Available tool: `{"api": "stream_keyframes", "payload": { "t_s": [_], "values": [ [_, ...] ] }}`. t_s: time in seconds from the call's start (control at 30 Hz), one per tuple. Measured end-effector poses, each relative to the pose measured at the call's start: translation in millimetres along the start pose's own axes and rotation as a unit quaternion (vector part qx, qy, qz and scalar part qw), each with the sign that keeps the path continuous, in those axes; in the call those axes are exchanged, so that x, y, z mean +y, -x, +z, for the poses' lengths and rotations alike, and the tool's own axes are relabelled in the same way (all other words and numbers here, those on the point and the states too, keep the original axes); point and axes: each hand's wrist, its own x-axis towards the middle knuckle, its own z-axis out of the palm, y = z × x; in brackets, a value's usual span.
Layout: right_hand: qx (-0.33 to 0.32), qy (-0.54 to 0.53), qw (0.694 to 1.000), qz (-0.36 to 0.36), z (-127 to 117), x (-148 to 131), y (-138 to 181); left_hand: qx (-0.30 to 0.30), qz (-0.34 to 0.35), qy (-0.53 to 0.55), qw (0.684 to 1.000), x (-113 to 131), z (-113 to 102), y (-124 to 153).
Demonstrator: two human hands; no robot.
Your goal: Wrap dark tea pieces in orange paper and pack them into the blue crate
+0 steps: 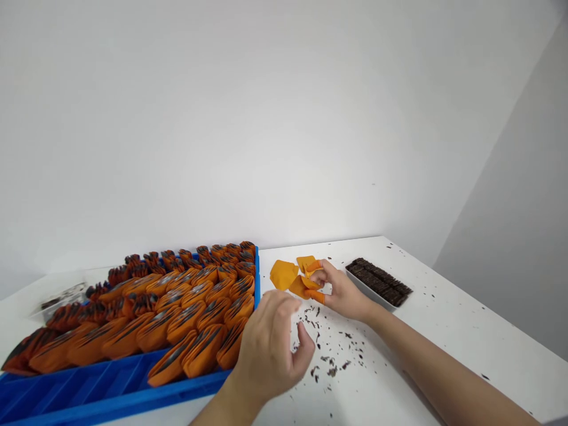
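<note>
My right hand reaches over the table with its fingers closed around a small yellow-orange piece of sheet material. Orange coverings show on its fingertips. Just beyond and to the left lie more yellow-orange pieces, flat on the white table. My left hand hovers nearer to me, thumb and fingers apart, with nothing visible in it. Beside it, a blue compartment tray carries several rows of folded orange packets with dark edges or contents. Part of the tray's right side is hidden behind my left hand.
A white dish packed with dark brown thin strips stands to the right of my right hand. Dark flakes are scattered over the table. A clear container with dark bits sits at far left. A wall rises behind.
</note>
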Motion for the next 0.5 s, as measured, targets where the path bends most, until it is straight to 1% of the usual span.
{"api": "stream_keyframes", "payload": {
  "t_s": [0.1,0.17,0.2,0.27,0.37,0.43,0.5],
  "values": [
    [-0.024,-0.062,0.998,0.002,2,-12,1,-0.022,-0.114,-0.050,0.992,-5,4,2],
    [-0.040,-0.085,0.996,0.004,5,-19,3,-0.048,-0.166,-0.053,0.984,-8,7,4],
    [-0.049,-0.093,0.994,0.006,6,-20,3,-0.059,-0.181,-0.047,0.981,-10,9,6],
    [-0.061,-0.098,0.993,0.007,9,-22,5,-0.076,-0.191,-0.028,0.978,-14,12,8],
    [-0.068,-0.078,0.995,-0.004,13,-17,6,-0.092,-0.178,-0.008,0.980,-19,16,10],
    [-0.062,-0.048,0.997,-0.013,13,-12,7,-0.088,-0.172,-0.008,0.981,-21,17,11],
    [-0.041,-0.004,0.999,-0.021,12,-8,7,-0.076,-0.174,-0.012,0.982,-23,15,10]
  ]
}}
